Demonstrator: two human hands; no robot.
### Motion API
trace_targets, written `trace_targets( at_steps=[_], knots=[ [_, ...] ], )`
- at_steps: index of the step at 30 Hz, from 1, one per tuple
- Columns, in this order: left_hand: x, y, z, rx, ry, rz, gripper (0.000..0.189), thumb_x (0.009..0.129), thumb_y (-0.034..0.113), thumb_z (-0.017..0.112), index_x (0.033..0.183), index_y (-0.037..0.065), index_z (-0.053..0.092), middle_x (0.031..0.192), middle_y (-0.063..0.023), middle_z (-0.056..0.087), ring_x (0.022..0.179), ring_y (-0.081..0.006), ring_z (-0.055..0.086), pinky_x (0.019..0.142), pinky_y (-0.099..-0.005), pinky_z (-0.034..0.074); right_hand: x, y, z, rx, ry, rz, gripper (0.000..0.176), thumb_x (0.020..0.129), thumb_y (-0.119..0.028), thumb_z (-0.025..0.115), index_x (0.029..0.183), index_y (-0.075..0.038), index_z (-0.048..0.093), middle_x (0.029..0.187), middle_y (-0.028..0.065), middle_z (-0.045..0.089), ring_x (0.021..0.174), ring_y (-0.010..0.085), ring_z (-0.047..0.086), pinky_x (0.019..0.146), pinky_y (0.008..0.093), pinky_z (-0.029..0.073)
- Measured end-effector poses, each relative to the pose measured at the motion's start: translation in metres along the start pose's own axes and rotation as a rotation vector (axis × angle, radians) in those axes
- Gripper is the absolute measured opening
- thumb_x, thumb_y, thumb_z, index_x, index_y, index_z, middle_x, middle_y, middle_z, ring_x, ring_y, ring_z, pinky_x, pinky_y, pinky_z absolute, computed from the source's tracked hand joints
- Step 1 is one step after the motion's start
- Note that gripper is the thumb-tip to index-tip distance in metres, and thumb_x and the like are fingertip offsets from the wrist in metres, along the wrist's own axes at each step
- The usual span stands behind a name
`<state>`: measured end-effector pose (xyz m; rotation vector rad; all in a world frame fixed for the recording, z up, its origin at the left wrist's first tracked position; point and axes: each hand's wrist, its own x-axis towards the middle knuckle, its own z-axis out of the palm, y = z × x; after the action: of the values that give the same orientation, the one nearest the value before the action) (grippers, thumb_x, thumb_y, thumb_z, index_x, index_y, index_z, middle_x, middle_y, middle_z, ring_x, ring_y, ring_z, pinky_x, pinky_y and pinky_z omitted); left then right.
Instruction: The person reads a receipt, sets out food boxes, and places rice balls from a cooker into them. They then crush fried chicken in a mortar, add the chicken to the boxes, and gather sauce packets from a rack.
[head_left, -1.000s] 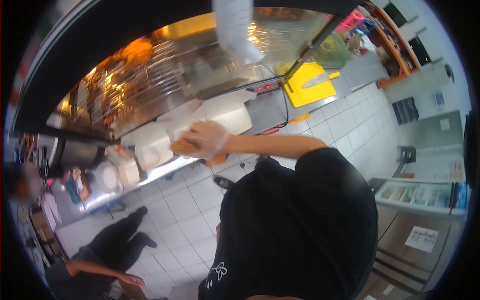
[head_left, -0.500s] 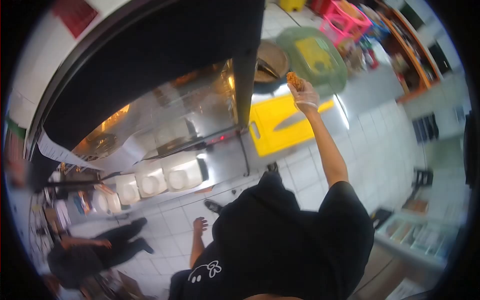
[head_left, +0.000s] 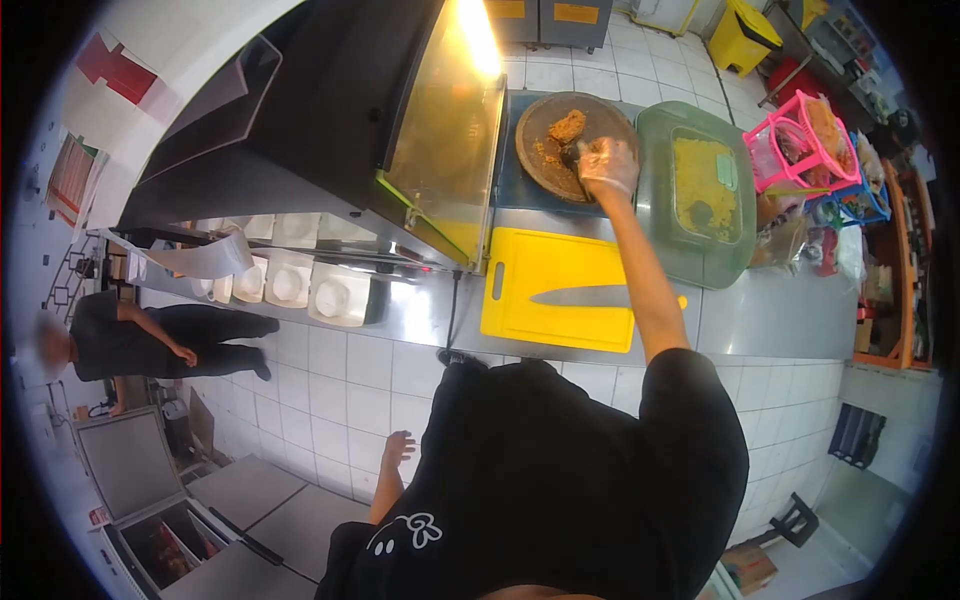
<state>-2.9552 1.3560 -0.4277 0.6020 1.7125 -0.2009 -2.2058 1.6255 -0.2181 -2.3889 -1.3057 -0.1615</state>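
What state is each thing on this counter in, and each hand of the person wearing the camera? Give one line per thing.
right hand: gloved, reaching over the round tray; grip unclear.
left hand: bare, hanging at the side, open, empty.
round tray: holds a fried piece and crumbs.
knife: lying flat on the yellow cutting board, unheld.
green container: lid on.
white boxes: open, in a row.
display cabinet: lit.

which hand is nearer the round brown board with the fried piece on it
Right. The gloved right hand is over the round brown board, beside the fried piece; the left hand hangs low at the person's side, below the counter.
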Motion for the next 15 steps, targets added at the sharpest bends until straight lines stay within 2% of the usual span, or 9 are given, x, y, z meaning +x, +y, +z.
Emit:
trace_targets(
  at_steps=[1, 2, 3, 5, 8, 10, 12, 13, 15],
  knots=[
    [-0.012, -0.003, 0.009, -0.009, -0.009, -0.004, 0.05, 0.092, 0.048, 0.051, 0.126, 0.012, 0.054, 0.113, -0.0125, 0.065, 0.096, -0.0295, 0.063, 0.078, -0.0474, 0.049, -0.005, -0.016, -0.015, -0.026, -0.213, 0.139, 0.06, 0.087, -0.053, 0.06, 0.123, -0.006, 0.061, 0.124, 0.0174, 0.062, 0.113, 0.0324, 0.062, 0.094, 0.042, 0.05],
    [-0.039, -0.006, 0.015, 0.2, -0.062, 0.252, 0.049, 0.092, 0.046, 0.05, 0.128, 0.013, 0.053, 0.114, -0.0129, 0.064, 0.098, -0.0306, 0.062, 0.081, -0.0491, 0.047, -0.008, -0.027, -0.021, -0.054, -0.428, 0.282, 0.058, 0.086, -0.053, 0.061, 0.119, -0.005, 0.064, 0.119, 0.0178, 0.066, 0.111, 0.0318, 0.063, 0.093, 0.0411, 0.051],
    [-0.048, -0.001, 0.023, 0.272, -0.086, 0.316, 0.049, 0.092, 0.045, 0.05, 0.128, 0.012, 0.053, 0.115, -0.0132, 0.064, 0.098, -0.0308, 0.062, 0.081, -0.0494, 0.047, -0.013, -0.027, -0.008, -0.05, -0.421, 0.226, 0.058, 0.085, -0.053, 0.063, 0.112, -0.002, 0.068, 0.111, 0.0191, 0.069, 0.105, 0.0313, 0.066, 0.091, 0.0394, 0.052],
    [-0.064, 0.006, 0.039, 0.411, -0.121, 0.451, 0.049, 0.092, 0.043, 0.05, 0.129, 0.011, 0.052, 0.118, -0.0138, 0.063, 0.099, -0.0311, 0.062, 0.083, -0.0501, 0.047, -0.01, -0.027, 0.017, -0.029, -0.385, 0.247, 0.055, 0.085, -0.051, 0.063, 0.106, -0.001, 0.069, 0.111, 0.0209, 0.068, 0.105, 0.0318, 0.066, 0.091, 0.0389, 0.052],
    [-0.018, 0.03, 0.058, 0.287, -0.106, 0.393, 0.048, 0.093, 0.041, 0.049, 0.129, 0.009, 0.052, 0.117, -0.0139, 0.064, 0.096, -0.03, 0.063, 0.081, -0.0487, 0.048, 0.007, -0.023, 0.034, -0.038, -0.368, 0.316, 0.048, 0.085, -0.046, 0.061, 0.097, -0.001, 0.073, 0.11, 0.0235, 0.068, 0.105, 0.0313, 0.067, 0.091, 0.038, 0.052],
    [0.004, 0.047, 0.066, 0.159, -0.094, 0.396, 0.048, 0.093, 0.04, 0.049, 0.128, 0.008, 0.052, 0.116, -0.0138, 0.064, 0.095, -0.029, 0.063, 0.08, -0.0473, 0.049, 0.018, -0.024, 0.035, -0.066, -0.583, 0.26, 0.042, 0.084, -0.032, 0.064, 0.112, -0.001, 0.067, 0.117, 0.0236, 0.065, 0.111, 0.0312, 0.064, 0.093, 0.038, 0.051],
    [-0.004, 0.085, 0.084, -0.148, -0.027, 0.217, 0.048, 0.094, 0.041, 0.048, 0.128, 0.007, 0.053, 0.114, -0.0134, 0.065, 0.091, -0.0267, 0.064, 0.075, -0.043, 0.05, 0.004, -0.033, 0.009, -0.05, -0.47, 0.248, 0.044, 0.082, -0.024, 0.065, 0.12, -0.002, 0.06, 0.121, 0.0235, 0.063, 0.114, 0.032, 0.062, 0.095, 0.0383, 0.05],
    [-0.004, 0.095, 0.089, -0.161, -0.032, 0.216, 0.048, 0.094, 0.041, 0.048, 0.128, 0.007, 0.053, 0.114, -0.0134, 0.065, 0.091, -0.0267, 0.064, 0.075, -0.043, 0.05, 0.003, -0.039, -0.005, -0.03, -0.356, 0.228, 0.051, 0.08, -0.015, 0.065, 0.129, -0.003, 0.053, 0.126, 0.0235, 0.06, 0.118, 0.0328, 0.06, 0.097, 0.0386, 0.049],
    [-0.007, 0.095, 0.096, -0.237, -0.015, 0.281, 0.048, 0.093, 0.04, 0.048, 0.127, 0.007, 0.053, 0.114, -0.014, 0.065, 0.091, -0.0255, 0.064, 0.073, -0.04, 0.05, 0.011, -0.043, -0.011, -0.038, -0.439, 0.172, 0.057, 0.079, -0.011, 0.065, 0.132, -0.004, 0.048, 0.128, 0.0236, 0.058, 0.119, 0.0343, 0.058, 0.099, 0.0393, 0.048]
  ],
)
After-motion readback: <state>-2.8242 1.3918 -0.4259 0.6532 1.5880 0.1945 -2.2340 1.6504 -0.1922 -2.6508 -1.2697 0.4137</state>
